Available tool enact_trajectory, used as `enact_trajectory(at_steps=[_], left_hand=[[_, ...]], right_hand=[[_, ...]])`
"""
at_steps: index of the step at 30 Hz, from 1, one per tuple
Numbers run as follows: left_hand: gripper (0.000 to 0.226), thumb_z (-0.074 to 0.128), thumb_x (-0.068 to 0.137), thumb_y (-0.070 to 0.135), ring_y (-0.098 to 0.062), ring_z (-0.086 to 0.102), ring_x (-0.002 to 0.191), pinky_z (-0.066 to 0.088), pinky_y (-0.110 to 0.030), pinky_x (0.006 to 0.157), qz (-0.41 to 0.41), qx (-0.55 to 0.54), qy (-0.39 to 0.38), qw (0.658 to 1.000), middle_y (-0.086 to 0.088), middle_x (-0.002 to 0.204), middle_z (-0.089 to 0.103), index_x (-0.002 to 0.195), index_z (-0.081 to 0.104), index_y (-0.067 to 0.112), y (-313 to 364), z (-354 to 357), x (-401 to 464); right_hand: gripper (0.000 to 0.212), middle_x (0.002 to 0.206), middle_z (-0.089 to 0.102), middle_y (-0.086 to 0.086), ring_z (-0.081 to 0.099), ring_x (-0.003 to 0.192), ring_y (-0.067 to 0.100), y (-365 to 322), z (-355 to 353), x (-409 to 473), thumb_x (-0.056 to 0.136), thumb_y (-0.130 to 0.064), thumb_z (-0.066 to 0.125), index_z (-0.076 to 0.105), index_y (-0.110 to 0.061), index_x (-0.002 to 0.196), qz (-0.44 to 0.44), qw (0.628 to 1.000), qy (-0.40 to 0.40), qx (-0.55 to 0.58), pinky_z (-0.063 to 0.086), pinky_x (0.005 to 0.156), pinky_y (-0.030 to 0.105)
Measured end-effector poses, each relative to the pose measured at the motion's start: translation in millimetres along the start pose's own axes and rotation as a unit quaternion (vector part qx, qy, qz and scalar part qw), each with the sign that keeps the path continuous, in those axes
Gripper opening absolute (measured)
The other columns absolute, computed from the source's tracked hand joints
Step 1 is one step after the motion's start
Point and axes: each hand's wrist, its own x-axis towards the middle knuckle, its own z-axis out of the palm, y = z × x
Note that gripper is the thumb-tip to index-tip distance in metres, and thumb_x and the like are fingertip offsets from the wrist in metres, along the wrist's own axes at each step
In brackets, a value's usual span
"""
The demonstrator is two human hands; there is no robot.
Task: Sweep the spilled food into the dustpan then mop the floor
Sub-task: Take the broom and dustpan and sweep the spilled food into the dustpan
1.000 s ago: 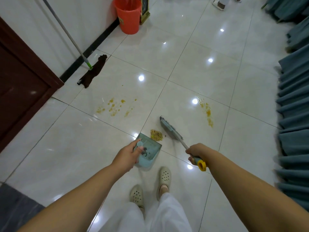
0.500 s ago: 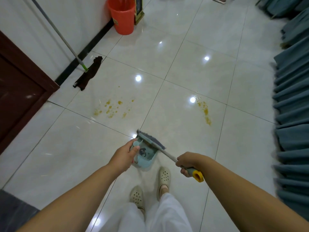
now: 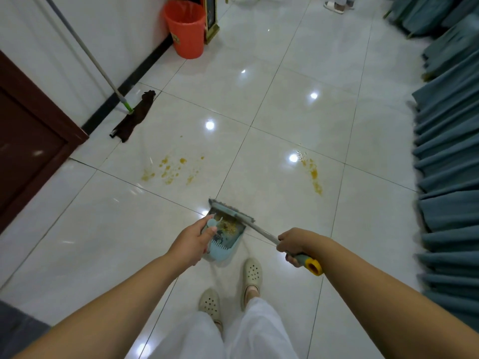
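An orange bucket [image 3: 185, 29] lined with a bag stood against the white wall [image 3: 108, 35], just beside a dark framed board [image 3: 211, 19] leaning upright. A dark brown door [image 3: 28, 141] occupied the left side. Teal pleated drapery [image 3: 448, 177] ran along the right edge. Another person's sandalled foot [image 3: 334, 6] was visible at the top. A grey mat corner [image 3: 15, 330] lay lower left.

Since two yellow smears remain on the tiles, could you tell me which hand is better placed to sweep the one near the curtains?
Right. The right hand grips the broom, and that smear lies on its side; the left hand holds the dustpan.
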Motion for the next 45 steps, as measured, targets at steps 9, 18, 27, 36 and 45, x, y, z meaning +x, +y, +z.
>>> enact_trajectory(at_steps=[9, 18, 27, 36, 45], left_hand=[[0.040, 0.047, 0.097, 0.032, -0.012, 0.037, 0.043, 0.032, -0.021, 0.038, -0.005, -0.024, 0.002, 1.000, 0.002, 0.062, 0.051, 0.138, 0.045, 0.035, -12.5, -4.2, -15.6], [0.027, 0.048, 0.097, 0.034, -0.009, 0.039, 0.040, 0.033, -0.020, 0.036, 0.002, -0.029, 0.022, 0.999, 0.008, 0.055, 0.054, 0.118, 0.051, 0.051, -16.3, -6.5, -15.2], [0.019, 0.044, 0.097, 0.039, -0.012, 0.042, 0.043, 0.037, -0.022, 0.040, 0.013, -0.009, 0.026, 1.000, 0.003, 0.061, 0.052, 0.110, 0.048, 0.052, -10.5, -10.0, -11.5], [0.027, 0.041, 0.098, 0.040, -0.010, 0.037, 0.039, 0.032, -0.018, 0.034, 0.002, 0.009, 0.026, 1.000, -0.005, 0.063, 0.049, 0.122, 0.045, 0.052, -17.5, -19.1, -10.1], [0.022, 0.040, 0.099, 0.038, -0.012, 0.040, 0.045, 0.036, -0.022, 0.037, 0.017, 0.014, 0.014, 1.000, -0.005, 0.063, 0.049, 0.112, 0.044, 0.056, -24.3, -15.4, -19.1]], right_hand=[[0.013, 0.072, 0.045, 0.011, 0.042, 0.052, 0.017, -12.5, 12.0, 9.7, 0.097, -0.007, 0.044, 0.048, -0.002, 0.109, 0.029, 0.999, 0.018, -0.035, 0.034, 0.031, 0.010], [0.031, 0.084, 0.052, 0.011, 0.043, 0.054, 0.017, 11.1, 21.8, 3.6, 0.097, -0.011, 0.041, 0.052, -0.002, 0.124, 0.041, 0.985, 0.065, -0.156, 0.039, 0.046, 0.021], [0.014, 0.070, 0.049, 0.009, 0.045, 0.049, 0.015, 15.6, 11.3, 2.5, 0.095, -0.010, 0.048, 0.051, -0.002, 0.107, 0.037, 0.995, 0.063, -0.060, 0.039, 0.034, 0.016], [0.018, 0.069, 0.053, 0.011, 0.049, 0.045, 0.018, 15.5, 34.3, 22.4, 0.094, -0.016, 0.051, 0.052, -0.001, 0.105, 0.030, 1.000, 0.010, 0.004, 0.041, 0.038, 0.017], [0.040, 0.070, 0.050, 0.011, 0.045, 0.042, 0.013, 24.8, 13.6, -11.4, 0.092, -0.013, 0.048, 0.044, -0.008, 0.132, 0.046, 0.997, -0.049, 0.040, 0.041, 0.038, 0.017]])
